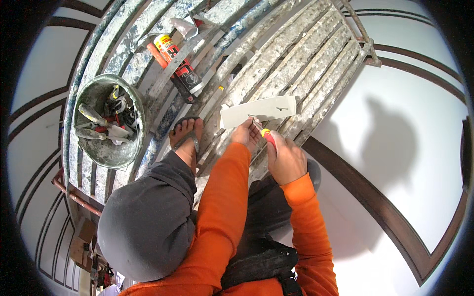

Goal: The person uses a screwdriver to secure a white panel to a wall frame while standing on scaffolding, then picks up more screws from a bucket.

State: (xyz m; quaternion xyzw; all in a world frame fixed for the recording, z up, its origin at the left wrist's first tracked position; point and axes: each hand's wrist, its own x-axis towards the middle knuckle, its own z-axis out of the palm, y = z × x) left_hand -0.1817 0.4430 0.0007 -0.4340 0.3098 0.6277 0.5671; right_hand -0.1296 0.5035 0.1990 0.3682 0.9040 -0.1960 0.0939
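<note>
My right hand [288, 162] is closed around the red and yellow handle of a screwdriver [267, 134]. The shaft points away from me and to the left, toward the fingertips of my left hand [246, 134]. Those fingers are pinched together at the near edge of a pale flat strip [232, 116]. What they pinch is too small to make out. The strip lies across the slats, with a couple of small thin dark pieces [282, 108] on its right part.
I crouch on a paint-spattered slatted platform [316, 54]. To the left stands a dark bucket [140, 143] of hand tools. Beyond my sandalled foot [186, 134] lie a black and red cartridge [186, 76] and a metal straightedge [165, 76]. A white wall [400, 143] with brown trim borders the right side.
</note>
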